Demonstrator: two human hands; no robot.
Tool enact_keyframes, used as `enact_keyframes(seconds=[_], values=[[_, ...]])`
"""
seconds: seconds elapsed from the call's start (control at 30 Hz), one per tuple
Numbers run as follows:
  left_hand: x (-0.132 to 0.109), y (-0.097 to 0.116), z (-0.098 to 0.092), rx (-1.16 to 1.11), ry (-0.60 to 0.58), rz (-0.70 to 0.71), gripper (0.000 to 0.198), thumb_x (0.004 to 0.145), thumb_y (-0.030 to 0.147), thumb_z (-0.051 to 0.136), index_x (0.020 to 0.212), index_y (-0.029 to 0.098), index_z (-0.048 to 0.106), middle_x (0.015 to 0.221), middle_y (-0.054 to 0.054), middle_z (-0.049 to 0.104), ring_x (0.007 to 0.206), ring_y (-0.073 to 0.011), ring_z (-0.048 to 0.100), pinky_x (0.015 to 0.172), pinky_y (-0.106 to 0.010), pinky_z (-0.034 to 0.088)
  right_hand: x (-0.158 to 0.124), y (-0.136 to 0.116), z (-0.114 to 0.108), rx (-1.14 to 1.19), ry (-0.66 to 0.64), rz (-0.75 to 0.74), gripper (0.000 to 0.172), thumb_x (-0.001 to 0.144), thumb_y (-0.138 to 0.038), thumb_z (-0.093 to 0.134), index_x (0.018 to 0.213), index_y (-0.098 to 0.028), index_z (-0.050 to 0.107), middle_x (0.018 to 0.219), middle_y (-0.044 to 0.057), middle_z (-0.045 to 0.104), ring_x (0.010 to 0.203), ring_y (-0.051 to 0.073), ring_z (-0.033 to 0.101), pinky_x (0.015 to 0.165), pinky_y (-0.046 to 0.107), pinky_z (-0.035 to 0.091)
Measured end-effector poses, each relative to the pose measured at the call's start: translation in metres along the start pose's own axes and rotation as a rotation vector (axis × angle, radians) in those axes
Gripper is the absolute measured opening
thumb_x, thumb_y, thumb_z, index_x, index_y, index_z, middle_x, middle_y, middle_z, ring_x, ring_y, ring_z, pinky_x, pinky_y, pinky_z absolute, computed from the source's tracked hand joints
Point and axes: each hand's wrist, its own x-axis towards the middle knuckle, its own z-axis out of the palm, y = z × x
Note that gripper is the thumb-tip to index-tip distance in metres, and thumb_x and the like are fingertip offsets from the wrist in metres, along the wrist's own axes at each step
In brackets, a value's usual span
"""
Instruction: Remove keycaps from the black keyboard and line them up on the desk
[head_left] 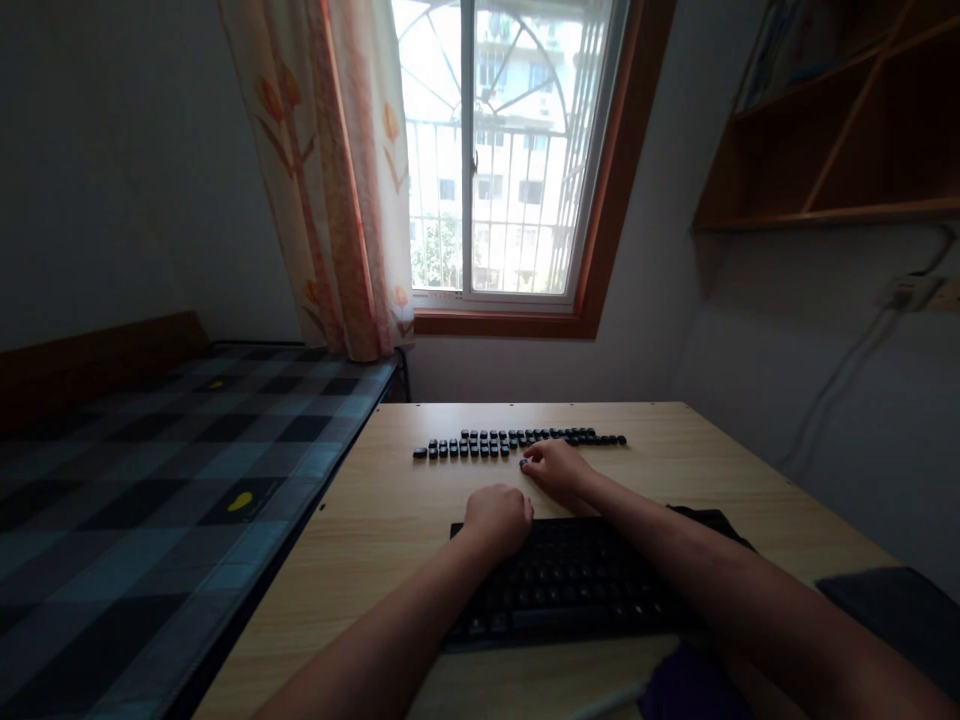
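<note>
Black keycaps (469, 448) lie in rows on the wooden table, toward its far side. My right hand (556, 466) reaches over the keyboard to the front of these rows. Its thumb and fingers pinch one small black keycap (523, 464) just at the tabletop. A black keyboard (570, 575) lies in front of me, partly covered by my right forearm. Over its upper left corner rests my left hand (498, 518), fingers curled into a fist. Whatever that fist may hold is hidden.
The wooden table (390, 560) stands below the window (510, 150). To its left is a bed with a checked cover (172, 510). A dark flat pad (885, 610) lies at the right edge, and a purple item (694, 685) sits near the front. Shelves (817, 150) hang upper right.
</note>
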Motion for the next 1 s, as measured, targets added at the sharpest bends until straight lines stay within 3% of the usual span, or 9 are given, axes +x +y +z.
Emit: enact_keyframes(seconds=[0.13,0.33,0.57,0.73,0.9,1.0], values=[[0.0,0.0,0.0,0.002,-0.01,-0.007,0.049,0.094,0.036,0.032,0.092,0.014,0.076,0.095,-0.018,0.073,0.089,-0.0309,0.068,0.077,-0.04,0.05,-0.003,-0.002,0.005,0.022,0.056,0.014,0.031,0.08,-0.02,0.067,0.11,-0.015,0.069,0.092,0.007,0.074,0.078,0.018,0.067,0.071,0.025,0.046],[0.0,0.002,-0.003,-0.006,-0.021,-0.008,0.05,0.094,0.035,0.032,0.092,0.012,0.076,0.095,-0.019,0.073,0.089,-0.0328,0.069,0.076,-0.041,0.051,-0.002,-0.001,0.01,0.028,0.071,-0.024,0.012,0.083,-0.019,0.064,0.092,-0.019,0.072,0.091,0.004,0.073,0.083,0.016,0.066,0.076,0.024,0.045],[-0.002,0.003,-0.002,-0.006,-0.014,-0.009,0.051,0.095,0.036,0.031,0.093,0.012,0.076,0.094,-0.019,0.073,0.089,-0.0321,0.069,0.077,-0.04,0.05,0.02,-0.001,0.015,-0.009,0.087,-0.017,0.015,0.082,-0.018,0.065,0.096,-0.018,0.073,0.093,0.004,0.075,0.086,0.018,0.067,0.079,0.025,0.046],[-0.001,0.002,-0.002,-0.031,-0.032,-0.024,0.051,0.095,0.037,0.031,0.092,0.013,0.076,0.095,-0.018,0.073,0.089,-0.032,0.068,0.078,-0.04,0.05,0.019,-0.009,0.015,-0.04,0.124,-0.018,0.016,0.082,-0.018,0.065,0.096,-0.019,0.073,0.09,0.005,0.074,0.083,0.019,0.067,0.075,0.026,0.045],[-0.003,0.004,-0.004,-0.036,-0.046,-0.034,0.05,0.094,0.036,0.031,0.094,0.013,0.076,0.097,-0.019,0.073,0.092,-0.0309,0.068,0.081,-0.04,0.05,0.005,-0.018,-0.009,-0.042,0.2,-0.053,0.018,0.09,-0.027,0.058,0.096,-0.019,0.072,0.093,0.007,0.073,0.087,0.021,0.066,0.079,0.028,0.045],[-0.002,0.005,-0.004,-0.016,-0.045,-0.025,0.05,0.094,0.035,0.032,0.095,0.011,0.075,0.097,-0.02,0.073,0.092,-0.0316,0.068,0.079,-0.041,0.051,-0.014,-0.014,-0.04,0.053,0.333,-0.061,0.04,0.098,-0.04,0.041,0.091,-0.016,0.072,0.096,0.011,0.072,0.092,0.023,0.064,0.084,0.032,0.046]])
